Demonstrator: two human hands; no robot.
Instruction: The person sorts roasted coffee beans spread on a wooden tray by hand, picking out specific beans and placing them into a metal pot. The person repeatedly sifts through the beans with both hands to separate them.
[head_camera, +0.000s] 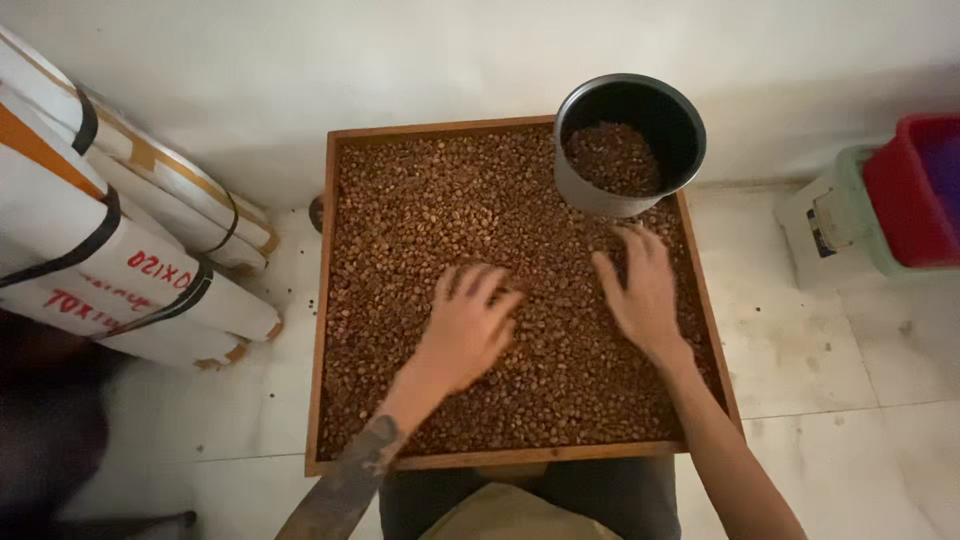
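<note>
A square wooden tray (319, 330) lies in front of me, filled edge to edge with brown roasted beans (420, 220). My left hand (466, 322) rests palm down on the beans near the tray's middle, fingers spread. My right hand (640, 282) lies flat on the beans to the right, fingers apart and pointing toward the far side. A dark round metal pot (590, 190) stands on the tray's far right corner, just beyond my right hand, with a small heap of beans inside. Neither hand holds anything that I can see.
Several white rolled bundles (120, 260) with black bands lean against the wall at the left. A red bin (915, 190) inside a pale green container sits at the right edge. The tray rests over my lap on a pale tiled floor (850, 420).
</note>
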